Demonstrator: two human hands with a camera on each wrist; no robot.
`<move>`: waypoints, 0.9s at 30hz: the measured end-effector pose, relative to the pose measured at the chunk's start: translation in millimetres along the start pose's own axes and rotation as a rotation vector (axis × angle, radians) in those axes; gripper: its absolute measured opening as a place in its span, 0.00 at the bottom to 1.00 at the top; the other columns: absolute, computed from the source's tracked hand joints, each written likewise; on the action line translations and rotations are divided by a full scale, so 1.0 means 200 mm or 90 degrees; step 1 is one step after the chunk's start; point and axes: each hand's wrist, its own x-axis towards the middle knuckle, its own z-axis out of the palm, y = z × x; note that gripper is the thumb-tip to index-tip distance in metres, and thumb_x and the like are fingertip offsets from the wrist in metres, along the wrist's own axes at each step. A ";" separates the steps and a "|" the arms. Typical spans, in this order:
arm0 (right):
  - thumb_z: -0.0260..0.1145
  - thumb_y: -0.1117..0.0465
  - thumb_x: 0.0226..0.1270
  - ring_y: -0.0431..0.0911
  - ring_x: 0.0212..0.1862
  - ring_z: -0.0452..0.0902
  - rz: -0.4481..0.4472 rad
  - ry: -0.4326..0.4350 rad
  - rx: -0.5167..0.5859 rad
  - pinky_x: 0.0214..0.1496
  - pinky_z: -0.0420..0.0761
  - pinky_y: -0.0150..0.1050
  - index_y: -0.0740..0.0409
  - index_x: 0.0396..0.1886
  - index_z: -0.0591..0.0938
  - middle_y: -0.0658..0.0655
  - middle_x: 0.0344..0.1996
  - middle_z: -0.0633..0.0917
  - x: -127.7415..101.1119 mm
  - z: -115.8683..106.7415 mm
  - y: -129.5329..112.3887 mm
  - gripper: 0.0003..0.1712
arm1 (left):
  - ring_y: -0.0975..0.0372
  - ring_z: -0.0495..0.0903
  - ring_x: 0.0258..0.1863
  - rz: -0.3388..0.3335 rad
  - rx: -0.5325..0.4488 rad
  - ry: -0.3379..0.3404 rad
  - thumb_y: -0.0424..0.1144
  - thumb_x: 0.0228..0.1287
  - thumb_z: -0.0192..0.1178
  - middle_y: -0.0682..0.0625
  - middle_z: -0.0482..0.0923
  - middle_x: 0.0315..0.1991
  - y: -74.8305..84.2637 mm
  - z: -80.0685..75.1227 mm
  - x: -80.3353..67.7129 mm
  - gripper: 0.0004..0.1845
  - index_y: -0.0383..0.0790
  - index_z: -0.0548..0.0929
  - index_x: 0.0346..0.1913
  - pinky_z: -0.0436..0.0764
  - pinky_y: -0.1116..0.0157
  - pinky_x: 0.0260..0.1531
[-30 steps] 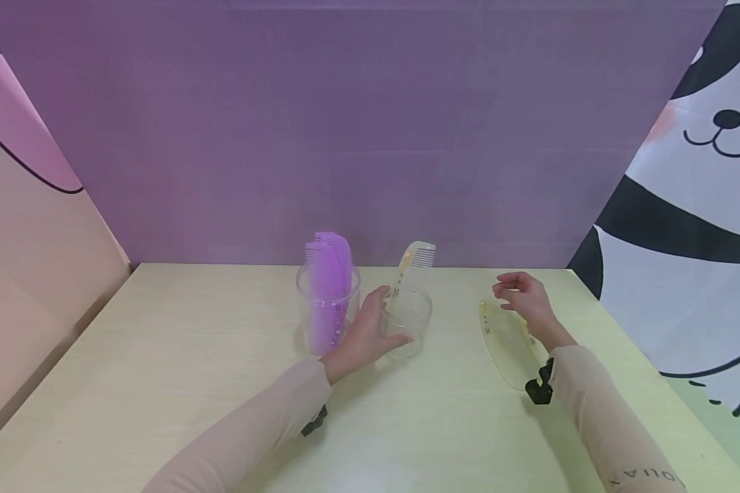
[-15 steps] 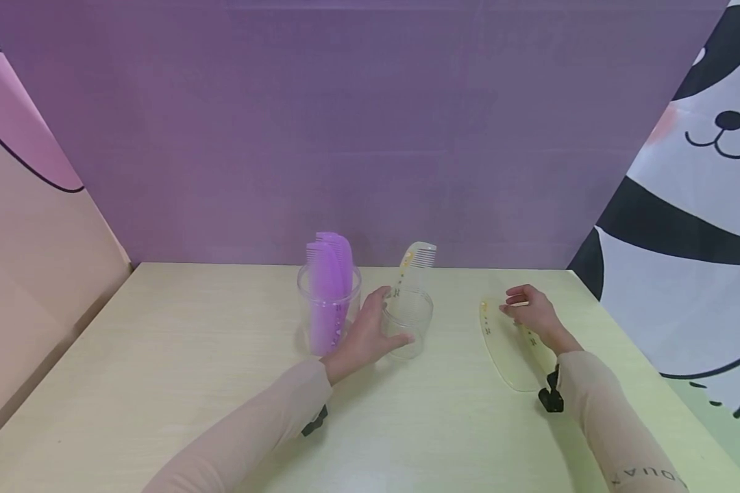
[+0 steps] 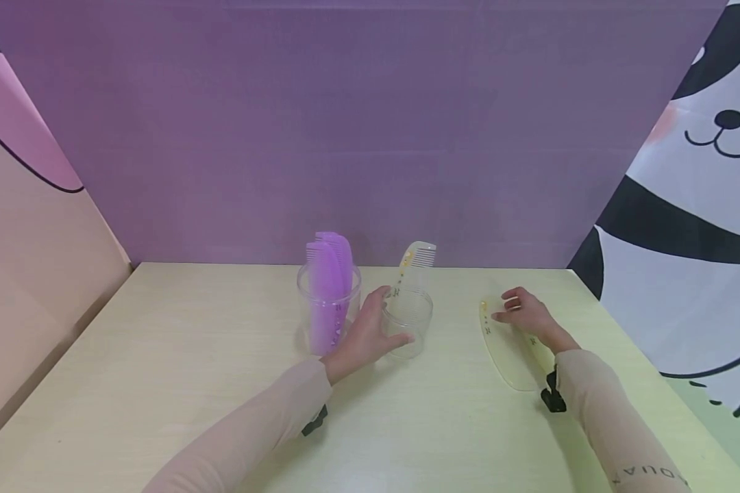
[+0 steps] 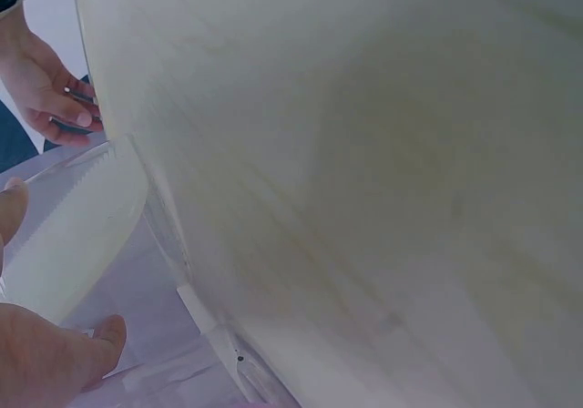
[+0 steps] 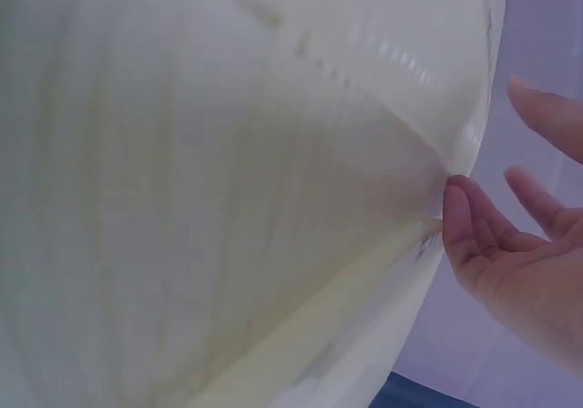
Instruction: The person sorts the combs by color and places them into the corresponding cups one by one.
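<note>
My left hand [image 3: 366, 329] curves round a clear plastic cup [image 3: 416, 335], thumb at its near side and fingers behind. A pale translucent comb [image 3: 412, 263] with yellow decoration leans upright in this cup, teeth end up. My right hand [image 3: 527, 315] is low over pale translucent combs lying on the table at the right, its thumb apart from the fingers. One comb [image 3: 488, 332] lies left of the hand; another comb [image 3: 538, 348] is partly hidden beneath it. In the right wrist view the fingertips [image 5: 455, 194] come down right at a comb's end.
Left of the held cup stands a second clear cup [image 3: 299, 291] with several purple combs [image 3: 329, 274] in it. A purple backdrop [image 3: 370, 137] rises behind the light wooden table [image 3: 191, 342]. A panda-printed sheet [image 3: 684, 274] hangs at the right.
My right hand has lowered slightly toward the pale combs, shifting a little right and then back left, its fingers changing shape. The left hand and both cups have stayed put.
</note>
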 end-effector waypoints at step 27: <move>0.70 0.54 0.51 0.65 0.47 0.68 -0.054 0.051 -0.115 0.51 0.72 0.56 0.76 0.54 0.61 0.78 0.48 0.69 0.00 0.08 -0.06 0.41 | 0.53 0.63 0.64 -0.011 0.002 -0.003 0.46 0.49 0.68 0.44 0.58 0.67 0.00 0.00 0.00 0.50 0.38 0.49 0.69 0.66 0.57 0.63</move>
